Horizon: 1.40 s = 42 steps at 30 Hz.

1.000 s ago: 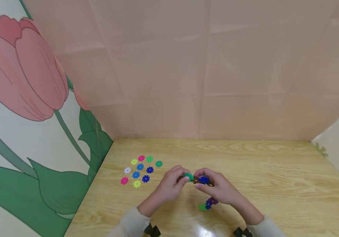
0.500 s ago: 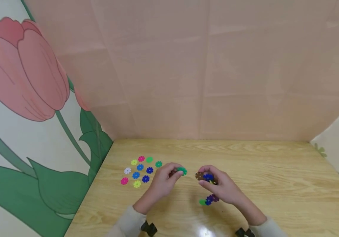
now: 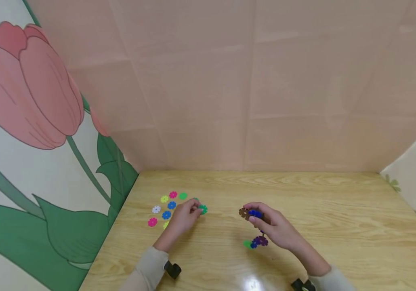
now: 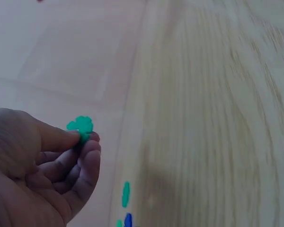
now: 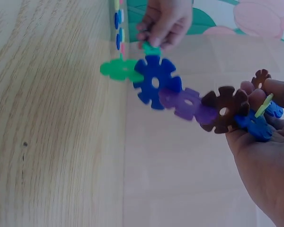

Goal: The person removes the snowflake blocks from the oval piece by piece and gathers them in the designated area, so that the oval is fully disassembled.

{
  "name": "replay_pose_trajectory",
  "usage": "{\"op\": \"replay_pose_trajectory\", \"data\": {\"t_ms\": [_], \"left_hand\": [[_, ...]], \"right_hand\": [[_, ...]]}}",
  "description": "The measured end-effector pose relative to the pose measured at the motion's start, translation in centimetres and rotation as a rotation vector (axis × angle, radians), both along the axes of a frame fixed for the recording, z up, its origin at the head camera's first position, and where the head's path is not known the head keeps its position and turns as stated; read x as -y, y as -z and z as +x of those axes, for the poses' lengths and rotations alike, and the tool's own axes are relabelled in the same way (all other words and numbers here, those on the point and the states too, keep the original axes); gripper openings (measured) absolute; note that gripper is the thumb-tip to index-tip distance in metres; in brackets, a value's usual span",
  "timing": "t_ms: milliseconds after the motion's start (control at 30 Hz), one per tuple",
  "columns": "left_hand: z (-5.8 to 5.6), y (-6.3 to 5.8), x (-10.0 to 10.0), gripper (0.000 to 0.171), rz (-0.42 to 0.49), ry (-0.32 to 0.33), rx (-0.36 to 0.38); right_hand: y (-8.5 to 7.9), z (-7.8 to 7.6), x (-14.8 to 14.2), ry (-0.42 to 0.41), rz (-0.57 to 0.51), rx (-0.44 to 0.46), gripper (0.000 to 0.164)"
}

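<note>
My left hand (image 3: 184,216) pinches a green snowflake disc (image 4: 80,124) between thumb and fingertips, above the table beside the loose discs. The right hand (image 3: 275,226) holds a chain of interlocked notched discs near the table's middle. In the right wrist view the chain runs from a green disc (image 5: 120,70) through a blue disc (image 5: 146,92), a purple disc (image 5: 188,104) and a brown disc (image 5: 225,109) to blue and yellow discs at the palm. Another brown disc (image 3: 244,213) sticks out at the fingertips. Fingers hide part of the chain.
Loose snowflake discs lie in a group at the table's left, among them a pink disc (image 3: 152,222), a white disc (image 3: 156,209) and a light green disc (image 3: 183,196). The left hand covers some. The wooden table (image 3: 339,226) meets a pink backdrop (image 3: 244,101) behind.
The left hand has drawn away from the brown disc at the right hand and moved left towards the loose discs, carrying the green disc. The right hand still holds the chain, almost in place.
</note>
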<state>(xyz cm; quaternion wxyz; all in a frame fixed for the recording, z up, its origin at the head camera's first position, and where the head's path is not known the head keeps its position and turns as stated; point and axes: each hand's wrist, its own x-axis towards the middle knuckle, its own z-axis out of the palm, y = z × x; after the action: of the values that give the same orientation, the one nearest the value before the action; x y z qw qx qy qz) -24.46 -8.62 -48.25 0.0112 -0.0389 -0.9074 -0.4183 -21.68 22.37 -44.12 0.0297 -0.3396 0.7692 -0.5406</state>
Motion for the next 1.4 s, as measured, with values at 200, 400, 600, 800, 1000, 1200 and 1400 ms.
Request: {"op": "replay_pose_trajectory", "data": {"t_ms": [200, 400, 600, 800, 1000, 1200, 1400], "left_hand": [[-0.8, 1.3, 0.8, 0.008, -0.136, -0.049, 0.0], [-1.6, 2.4, 1.1, 0.01, -0.243, -0.065, -0.022], [-2.5, 3.0, 1.3, 0.013, -0.361, -0.055, -0.108], [-2.9, 3.2, 1.4, 0.014, -0.42, -0.084, -0.134], [-1.7, 2.0, 0.1, 0.01, -0.34, -0.068, -0.154], [1.6, -1.6, -3.1, 0.023, -0.054, 0.162, -0.087], [3.8, -3.8, -5.7, 0.035, 0.122, 0.318, -0.043]], "right_hand": [[0.0, -0.1, -0.1, -0.005, -0.05, -0.038, 0.03], [0.0, 0.1, -0.1, -0.001, -0.05, -0.052, 0.03], [0.2, 0.0, 0.0, -0.024, -0.054, -0.059, 0.029], [0.4, -0.1, 0.0, -0.02, -0.035, -0.056, 0.029], [0.3, 0.1, 0.1, 0.025, -0.018, 0.001, 0.027], [0.2, 0.3, 0.4, 0.025, -0.051, 0.014, 0.019], [0.5, 0.2, 0.6, -0.008, -0.082, -0.011, 0.017]]}}
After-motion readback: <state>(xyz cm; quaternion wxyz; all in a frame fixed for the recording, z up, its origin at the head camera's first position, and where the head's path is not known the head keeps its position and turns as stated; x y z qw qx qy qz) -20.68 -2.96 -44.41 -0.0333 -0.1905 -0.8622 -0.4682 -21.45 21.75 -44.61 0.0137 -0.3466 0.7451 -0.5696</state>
